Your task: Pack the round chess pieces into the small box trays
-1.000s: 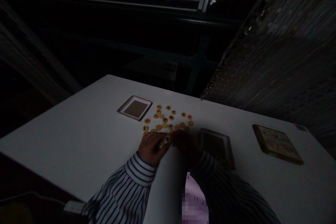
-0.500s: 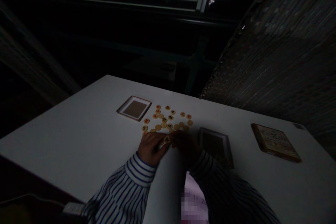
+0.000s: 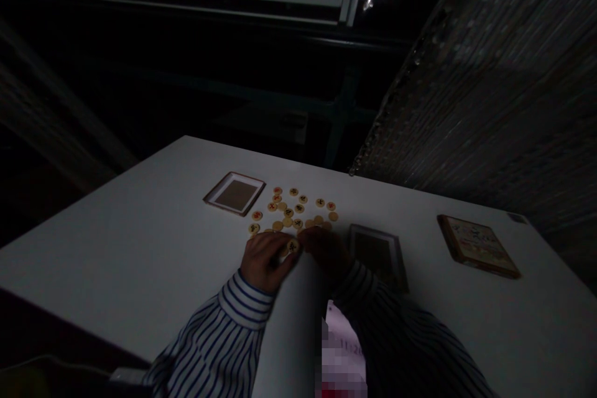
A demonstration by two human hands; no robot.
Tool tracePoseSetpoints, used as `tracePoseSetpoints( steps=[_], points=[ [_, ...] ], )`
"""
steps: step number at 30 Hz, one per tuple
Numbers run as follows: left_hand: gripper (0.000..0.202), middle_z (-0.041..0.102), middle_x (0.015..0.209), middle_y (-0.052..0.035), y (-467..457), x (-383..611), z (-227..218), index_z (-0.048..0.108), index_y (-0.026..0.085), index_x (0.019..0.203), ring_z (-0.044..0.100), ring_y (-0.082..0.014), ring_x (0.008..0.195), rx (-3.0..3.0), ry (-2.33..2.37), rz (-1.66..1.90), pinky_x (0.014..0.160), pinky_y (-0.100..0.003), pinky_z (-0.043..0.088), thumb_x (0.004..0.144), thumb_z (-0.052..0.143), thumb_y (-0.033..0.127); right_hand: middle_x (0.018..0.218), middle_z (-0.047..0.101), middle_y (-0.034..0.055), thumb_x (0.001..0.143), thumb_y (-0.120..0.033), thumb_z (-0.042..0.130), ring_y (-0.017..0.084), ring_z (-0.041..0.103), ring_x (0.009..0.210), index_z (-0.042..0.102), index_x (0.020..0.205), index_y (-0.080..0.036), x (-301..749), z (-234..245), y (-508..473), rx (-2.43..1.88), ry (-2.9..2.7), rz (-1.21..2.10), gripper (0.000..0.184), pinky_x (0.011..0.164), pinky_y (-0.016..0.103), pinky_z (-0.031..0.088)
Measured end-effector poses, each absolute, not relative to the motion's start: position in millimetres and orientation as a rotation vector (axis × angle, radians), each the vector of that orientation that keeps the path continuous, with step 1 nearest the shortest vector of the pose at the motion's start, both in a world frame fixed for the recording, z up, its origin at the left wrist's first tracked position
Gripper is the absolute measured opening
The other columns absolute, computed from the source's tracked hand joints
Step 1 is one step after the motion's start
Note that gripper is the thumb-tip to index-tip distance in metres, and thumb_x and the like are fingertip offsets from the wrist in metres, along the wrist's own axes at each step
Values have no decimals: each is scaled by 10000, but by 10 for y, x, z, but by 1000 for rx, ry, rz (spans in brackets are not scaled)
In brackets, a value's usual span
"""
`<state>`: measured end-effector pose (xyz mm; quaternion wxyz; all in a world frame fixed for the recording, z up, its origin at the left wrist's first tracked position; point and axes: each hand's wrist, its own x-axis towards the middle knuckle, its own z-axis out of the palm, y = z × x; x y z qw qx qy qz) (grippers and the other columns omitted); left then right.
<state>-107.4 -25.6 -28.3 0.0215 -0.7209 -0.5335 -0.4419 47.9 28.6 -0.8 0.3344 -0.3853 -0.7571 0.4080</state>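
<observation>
Several round tan game pieces point(image 3: 293, 210) with red or black marks lie scattered on a white table point(image 3: 140, 249). My left hand point(image 3: 265, 259) rests at the near edge of the pile, fingers curled on one piece point(image 3: 293, 245) with a black mark. My right hand point(image 3: 326, 249) lies in shadow just right of it, fingers bent down onto the pieces; what it holds is hidden. Both arms wear striped sleeves.
A shallow white-rimmed tray point(image 3: 234, 193) lies left of the pieces and a darker one point(image 3: 377, 247) to the right. A flat printed box point(image 3: 476, 244) sits far right. A dark woven wall point(image 3: 489, 87) rises behind the table's right side. The room is very dim.
Both hands have stayed at the near edge of the pile. The piece at my left fingertips has turned slightly. The view has drifted a little.
</observation>
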Motion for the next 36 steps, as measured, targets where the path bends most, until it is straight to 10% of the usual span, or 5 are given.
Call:
tracePoseSetpoints(
  steps=[36],
  points=[
    [218,658,878,-57,-263,-622,22,596,194,915,576,-202,838,-2369,-1608,-1344,744,-377,440,722,576,292,764,654,60,775,-378,512,163,594,717,610,809,-169,1350,360,188,-1024,-1860,936,233,654,301,476]
  ],
)
